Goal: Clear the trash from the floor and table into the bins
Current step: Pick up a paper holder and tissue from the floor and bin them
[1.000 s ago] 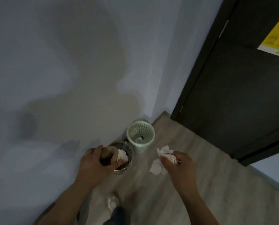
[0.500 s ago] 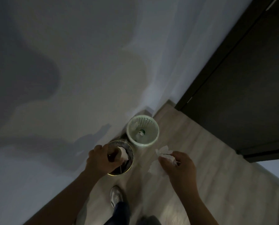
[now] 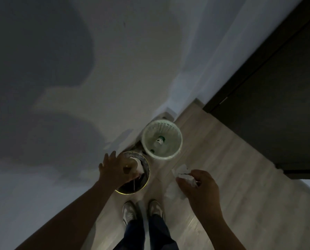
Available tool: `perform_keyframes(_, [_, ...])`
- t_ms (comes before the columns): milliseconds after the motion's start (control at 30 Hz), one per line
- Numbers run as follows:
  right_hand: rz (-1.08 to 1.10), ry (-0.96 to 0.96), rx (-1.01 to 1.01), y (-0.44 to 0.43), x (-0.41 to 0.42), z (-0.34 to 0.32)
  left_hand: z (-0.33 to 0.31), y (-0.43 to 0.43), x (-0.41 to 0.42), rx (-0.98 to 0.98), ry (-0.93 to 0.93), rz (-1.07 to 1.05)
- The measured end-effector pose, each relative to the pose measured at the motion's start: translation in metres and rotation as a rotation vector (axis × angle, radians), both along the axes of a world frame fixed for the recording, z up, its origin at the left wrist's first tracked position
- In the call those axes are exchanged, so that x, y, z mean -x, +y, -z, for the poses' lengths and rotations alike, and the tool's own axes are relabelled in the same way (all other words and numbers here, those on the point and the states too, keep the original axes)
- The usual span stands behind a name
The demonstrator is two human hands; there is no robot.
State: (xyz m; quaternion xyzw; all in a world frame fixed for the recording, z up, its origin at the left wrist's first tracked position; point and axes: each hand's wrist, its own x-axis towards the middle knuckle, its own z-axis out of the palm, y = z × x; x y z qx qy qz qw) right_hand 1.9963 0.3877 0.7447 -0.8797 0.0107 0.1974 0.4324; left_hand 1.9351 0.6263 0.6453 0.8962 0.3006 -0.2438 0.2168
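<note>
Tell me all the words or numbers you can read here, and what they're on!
Label on the bottle inside the pale green basket bin: too small and blurred to read.
No other words, numbers or signs show anywhere in this picture.

Left hand [image 3: 117, 168] hides part of the metal bin [image 3: 141, 184]'s mouth.

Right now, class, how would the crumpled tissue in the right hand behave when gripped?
The tissue looks creased and bunched, so probably floppy and crushable. The right hand pinches it with fingertips only, suggesting it is very light.
</note>
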Motion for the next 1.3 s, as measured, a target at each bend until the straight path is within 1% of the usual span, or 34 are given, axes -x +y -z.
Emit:
perform_keyframes(133, [-0.067,0.002,0.014,0.007,-0.016,0.018,0.008,0.002,0.001,0.035,-0.037,-0.009])
perform_keyframes(200, [-0.112,0.003,0.022,0.015,-0.021,0.025,0.009,0.003,0.007,0.070,0.018,-0.005])
perform_keyframes(300, [-0.168,0.112,-0.009,0.030,-0.027,0.044,0.006,0.004,0.022,0.096,0.094,0.024])
perform_keyframes(367, [-0.227,0.177,-0.009,0.042,-0.027,0.064,0.005,0.006,0.033,0.108,0.105,0.026])
perform_keyframes(400, [-0.255,0.204,0.003,0.048,-0.027,0.074,0.004,0.007,0.038,0.087,0.102,0.042])
perform_keyframes(467, [-0.314,0.240,0.040,0.061,-0.024,0.096,0.002,0.010,0.049,0.006,-0.005,0.071])
perform_keyframes(500, [-0.346,0.248,0.063,0.067,-0.021,0.106,0.002,0.011,0.054,0.015,-0.017,0.075])
perform_keyframes(533, [-0.387,0.247,0.080,0.074,-0.019,0.116,0.002,0.012,0.060,0.020,-0.043,0.079])
perform_keyframes(600, [-0.443,0.249,0.098,0.089,-0.014,0.135,-0.003,0.013,0.070,0.049,0.067,0.070])
perform_keyframes(633, [-0.462,0.245,0.105,0.096,-0.012,0.144,0.000,0.014,0.075,0.033,0.101,0.076])
perform_keyframes(733, [-0.540,0.203,0.136,0.120,-0.008,0.167,0.006,0.018,0.091,-0.022,0.045,0.041])
perform_keyframes(833, [-0.551,0.201,0.144,0.139,-0.006,0.188,0.011,0.022,0.106,0.031,0.019,-0.017])
perform_keyframes(933, [-0.650,0.207,0.182,0.151,-0.006,0.205,0.021,0.026,0.122,0.009,-0.016,-0.041])
perform_keyframes(967, [-0.673,0.227,0.190,0.153,-0.006,0.210,0.021,0.026,0.123,0.002,0.007,-0.071])
perform_keyframes(1033, [-0.702,0.247,0.202,0.154,-0.004,0.220,0.026,0.025,0.130,-0.045,0.032,-0.073])
perform_keyframes(1100, [-0.709,0.237,0.208,0.154,-0.003,0.225,0.028,0.025,0.131,-0.044,0.052,-0.072])
perform_keyframes(1167, [-0.690,0.269,0.205,0.152,0.000,0.226,0.028,0.023,0.135,-0.033,0.062,-0.092])
perform_keyframes(1233, [-0.732,0.267,0.266,0.148,0.001,0.223,0.030,0.022,0.140,-0.057,0.051,-0.088])
perform_keyframes(1300, [-0.811,0.220,0.361,0.143,0.001,0.218,0.025,0.021,0.141,-0.075,0.024,-0.062])
